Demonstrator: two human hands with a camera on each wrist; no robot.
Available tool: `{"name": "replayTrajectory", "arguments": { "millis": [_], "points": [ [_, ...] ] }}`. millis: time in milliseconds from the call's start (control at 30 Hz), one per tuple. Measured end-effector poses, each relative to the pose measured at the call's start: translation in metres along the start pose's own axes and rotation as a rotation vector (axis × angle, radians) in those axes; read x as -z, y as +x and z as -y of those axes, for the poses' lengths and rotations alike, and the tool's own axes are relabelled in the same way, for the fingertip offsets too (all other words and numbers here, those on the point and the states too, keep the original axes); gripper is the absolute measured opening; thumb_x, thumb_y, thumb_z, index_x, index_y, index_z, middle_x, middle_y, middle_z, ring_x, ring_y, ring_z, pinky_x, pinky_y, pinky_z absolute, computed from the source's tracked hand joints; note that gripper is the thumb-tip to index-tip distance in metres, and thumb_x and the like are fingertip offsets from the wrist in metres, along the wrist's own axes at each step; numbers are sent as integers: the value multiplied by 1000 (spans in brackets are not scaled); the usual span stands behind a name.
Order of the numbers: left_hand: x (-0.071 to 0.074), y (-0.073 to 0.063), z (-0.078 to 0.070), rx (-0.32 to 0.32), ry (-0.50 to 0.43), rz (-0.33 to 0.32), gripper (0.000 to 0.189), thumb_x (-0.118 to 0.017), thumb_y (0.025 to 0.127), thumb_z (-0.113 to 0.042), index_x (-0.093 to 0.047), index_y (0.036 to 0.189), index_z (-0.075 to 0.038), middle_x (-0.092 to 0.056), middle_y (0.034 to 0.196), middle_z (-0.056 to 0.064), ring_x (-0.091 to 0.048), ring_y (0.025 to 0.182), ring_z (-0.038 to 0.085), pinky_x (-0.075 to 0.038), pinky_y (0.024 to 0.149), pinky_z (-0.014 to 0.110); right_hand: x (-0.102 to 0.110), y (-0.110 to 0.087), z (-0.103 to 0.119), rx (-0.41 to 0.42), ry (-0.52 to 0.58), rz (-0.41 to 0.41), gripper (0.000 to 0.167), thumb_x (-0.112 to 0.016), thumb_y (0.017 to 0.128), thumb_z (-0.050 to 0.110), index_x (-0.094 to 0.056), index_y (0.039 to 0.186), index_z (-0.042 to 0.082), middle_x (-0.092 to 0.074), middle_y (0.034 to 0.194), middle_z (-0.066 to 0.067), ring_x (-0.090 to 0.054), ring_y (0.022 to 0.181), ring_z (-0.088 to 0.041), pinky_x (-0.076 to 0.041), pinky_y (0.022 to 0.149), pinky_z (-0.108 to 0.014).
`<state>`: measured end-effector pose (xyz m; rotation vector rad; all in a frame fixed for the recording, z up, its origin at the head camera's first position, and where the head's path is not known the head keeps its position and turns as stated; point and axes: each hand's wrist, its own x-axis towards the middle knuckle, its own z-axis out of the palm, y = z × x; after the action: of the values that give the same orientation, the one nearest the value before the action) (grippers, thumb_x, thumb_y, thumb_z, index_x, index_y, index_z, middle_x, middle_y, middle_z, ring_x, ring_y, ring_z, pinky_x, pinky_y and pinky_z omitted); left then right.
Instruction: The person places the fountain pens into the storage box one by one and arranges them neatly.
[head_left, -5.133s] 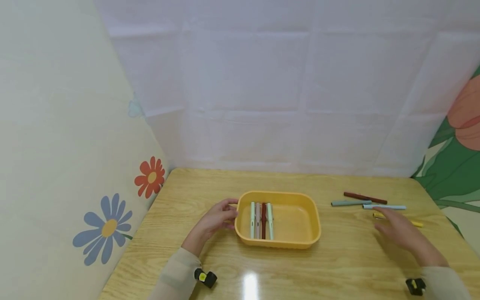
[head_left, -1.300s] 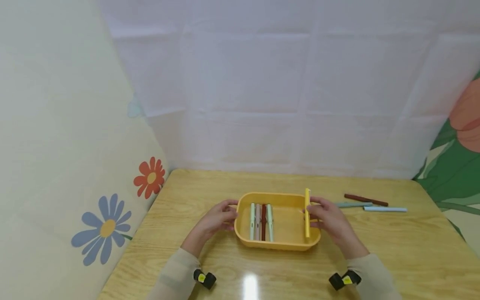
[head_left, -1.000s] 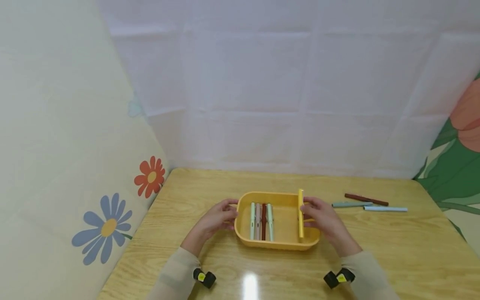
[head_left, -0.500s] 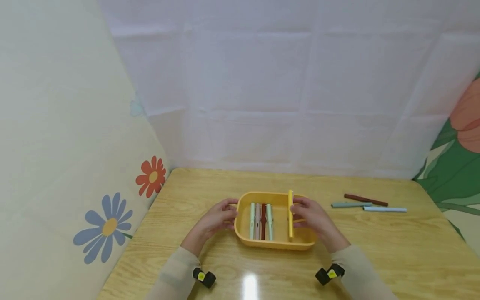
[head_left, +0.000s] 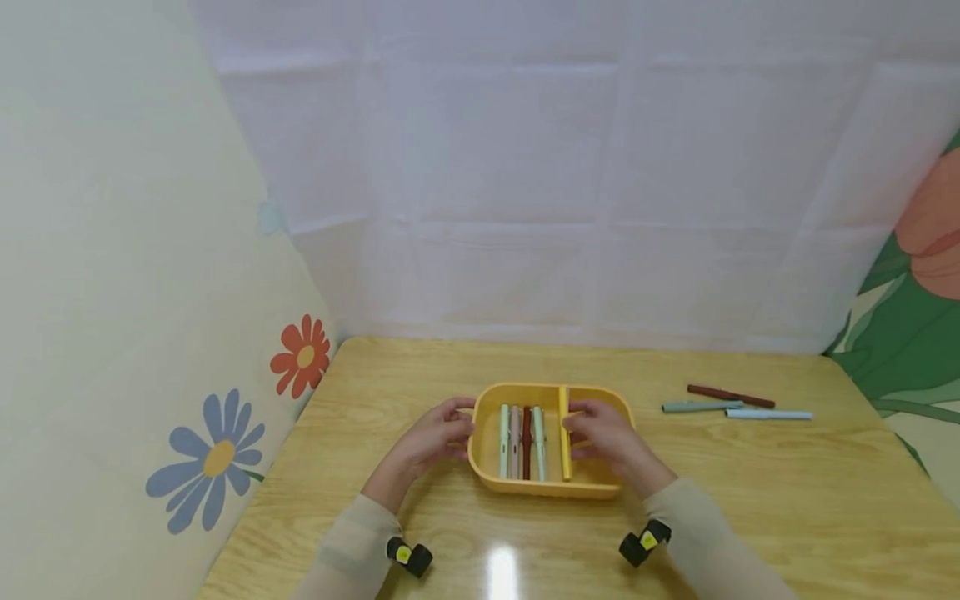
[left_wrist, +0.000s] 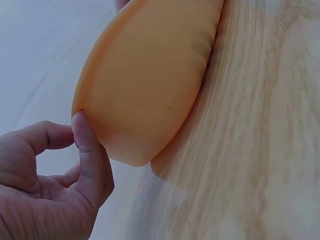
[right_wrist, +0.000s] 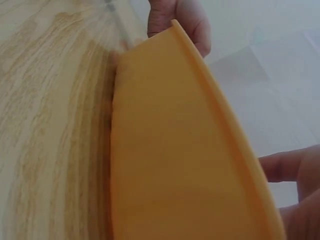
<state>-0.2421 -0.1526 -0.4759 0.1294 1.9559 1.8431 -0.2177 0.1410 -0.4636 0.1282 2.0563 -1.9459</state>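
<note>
A yellow plastic tray (head_left: 600,486) stands on the table. My left hand (head_left: 431,437) holds its left end, and in the left wrist view the fingertips (left_wrist: 80,122) meet the rim. Inside, at the left, lie a pale green pen (head_left: 504,442), a mauve pen (head_left: 514,454), a dark red pen (head_left: 527,450) and another pale green pen (head_left: 539,446), side by side. My right hand (head_left: 611,437) pinches a yellow pen (head_left: 565,437) upright in the head view, parallel to that row and apart from it. In the right wrist view, the tray wall hides the pen.
On the table (head_left: 712,500) to the right lie a dark red pen (head_left: 731,396), a grey-green pen (head_left: 697,407) and a light blue pen (head_left: 772,414), close together. A white cloth (head_left: 487,208) hangs behind the table. A flower-printed wall (head_left: 150,292) rises at the left.
My right hand took the yellow pen from the right-hand group and carried it left over the tray. Lately it moved further left and lower. My left hand stays at the tray.
</note>
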Motion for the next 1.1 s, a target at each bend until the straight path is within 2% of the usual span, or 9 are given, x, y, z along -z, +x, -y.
{"name": "replayTrajectory", "arguments": {
  "millis": [167, 567, 933, 1100],
  "points": [
    [-1, 1, 1, -6, -2, 5, 53, -56, 95, -4, -40, 145, 3, -54, 100, 9, -59, 79, 15, -56, 62, 26, -6, 3, -6, -13, -16, -16, 43, -58, 96, 6, -51, 135, -11, -64, 103, -18, -63, 82, -22, -60, 64, -34],
    [-1, 1, 0, 29, 16, -2, 53, -56, 95, -5, -41, 145, 1, -53, 99, 9, -59, 79, 16, -57, 63, 27, -13, 12, -14, -68, -46, -47, 39, -60, 94, 3, -53, 130, -11, -66, 98, -16, -63, 74, -19, -61, 62, -34],
    [-1, -1, -1, 37, 22, -3, 55, -57, 94, -6, -40, 146, 0, -54, 102, 12, -59, 81, 17, -57, 64, 28, -14, 12, -6, -137, -150, -33, 39, -60, 97, 5, -54, 133, -9, -68, 108, -20, -66, 80, -21, -61, 66, -35],
    [-1, -1, -2, 30, 25, -4, 55, -57, 95, -7, -40, 147, 1, -55, 104, 13, -61, 84, 18, -58, 66, 29, -15, 13, -5, -155, -172, -24, 37, -60, 98, 5, -55, 132, -8, -68, 106, -19, -65, 80, -22, -61, 66, -35]
  ]
}}
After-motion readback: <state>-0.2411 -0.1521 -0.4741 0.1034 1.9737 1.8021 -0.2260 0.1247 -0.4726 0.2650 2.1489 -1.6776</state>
